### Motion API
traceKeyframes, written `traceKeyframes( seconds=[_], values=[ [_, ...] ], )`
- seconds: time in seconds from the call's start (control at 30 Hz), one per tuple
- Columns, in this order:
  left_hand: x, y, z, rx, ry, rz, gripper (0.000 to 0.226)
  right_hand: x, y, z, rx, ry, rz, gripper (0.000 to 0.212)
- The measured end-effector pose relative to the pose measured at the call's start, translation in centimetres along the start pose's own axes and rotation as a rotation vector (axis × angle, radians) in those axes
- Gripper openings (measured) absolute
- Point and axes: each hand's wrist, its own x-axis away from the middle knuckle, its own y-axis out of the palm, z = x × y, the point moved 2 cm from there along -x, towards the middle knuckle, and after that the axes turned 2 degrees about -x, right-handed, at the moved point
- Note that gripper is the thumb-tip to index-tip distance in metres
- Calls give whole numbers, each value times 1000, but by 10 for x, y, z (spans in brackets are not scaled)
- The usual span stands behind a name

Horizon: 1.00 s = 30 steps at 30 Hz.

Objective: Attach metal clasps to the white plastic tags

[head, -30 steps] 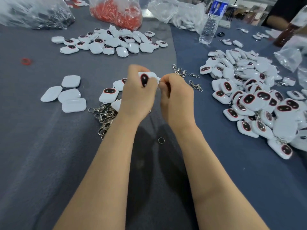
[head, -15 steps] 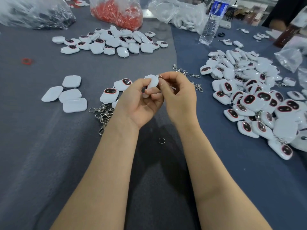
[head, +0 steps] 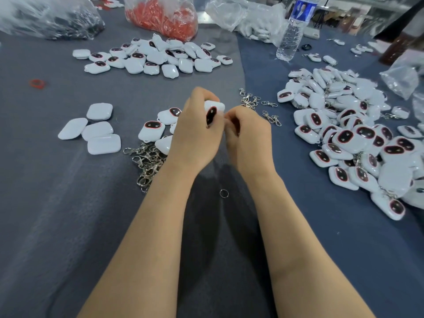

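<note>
**Q:** Status of the work?
**A:** Partly complete, by judgement. Several tags in the right pile point(head: 358, 138) show clasps. The far pile point(head: 156, 58) shows none, and loose clasps point(head: 149, 161) lie unused.

**Q:** Current unit?
**A:** The left hand point(head: 195, 134) grips one tag point(head: 214, 109) above the table. The right hand point(head: 249, 138) is curled at its edge; whether it pinches a clasp cannot be told.

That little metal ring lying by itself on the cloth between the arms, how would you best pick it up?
Probably from straight above, pinching opposite sides of the ring with two fingertips. It lies flat on the grey cloth, nothing touching it, and its wire is too thin to offer a side to grasp.
</note>
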Motion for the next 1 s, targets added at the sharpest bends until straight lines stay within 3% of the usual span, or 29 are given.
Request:
traceKeyframes(
  seconds=[0.23,0.33,0.5,0.63,0.77,1.0],
  values=[
    [-5,3,-7,198,-257,160,23,-4,-7,1,-305,265,-39,16],
    [-2,14,2,316,-298,122,25,-8,-20,-2,-425,298,-33,14],
    [-13,54,36,385,-257,-14,8,-10,-63,16,-384,364,145,17],
    [-19,111,73,366,-183,-168,18,-5,-107,48,-305,474,347,8],
    [-16,170,92,344,-244,-302,34,0,-141,85,-147,556,535,9],
    [-5,223,103,217,-204,-320,21,8,-157,126,-70,631,598,29]
  ],
)
